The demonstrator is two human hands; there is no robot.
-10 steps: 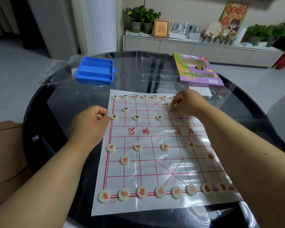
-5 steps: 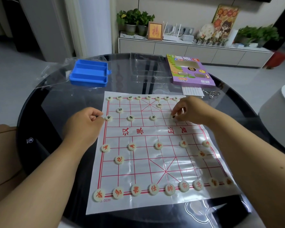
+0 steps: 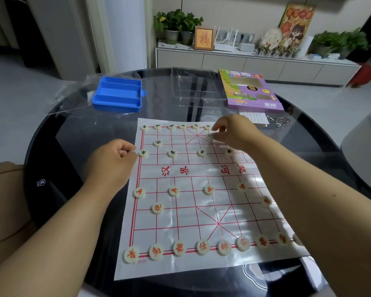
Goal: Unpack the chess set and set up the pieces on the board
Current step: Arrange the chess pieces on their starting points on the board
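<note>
At board [image 3: 201, 213] far edge: right hand [image 3: 234, 131] fingers pinch piece [image 3: 209, 137]; left hand [image 3: 114, 159] curled, empty.

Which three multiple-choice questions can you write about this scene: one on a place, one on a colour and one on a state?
1. Where is the blue plastic tray?
A. On the white plastic board sheet
B. On the round dark glass table, beyond the sheet's far left corner
C. On the floor

2. What colour are the characters on the nearest row of round pale pieces?
A. Red
B. Black
C. Green

3. How does the board sheet lie?
A. Rolled up
B. Folded in half
C. Spread flat

Answers:
1 B, as the tray stands on the glass, apart from the sheet.
2 A, as every piece in that row bears a red character.
3 C, as the whole grid shows, open on the table.
</note>
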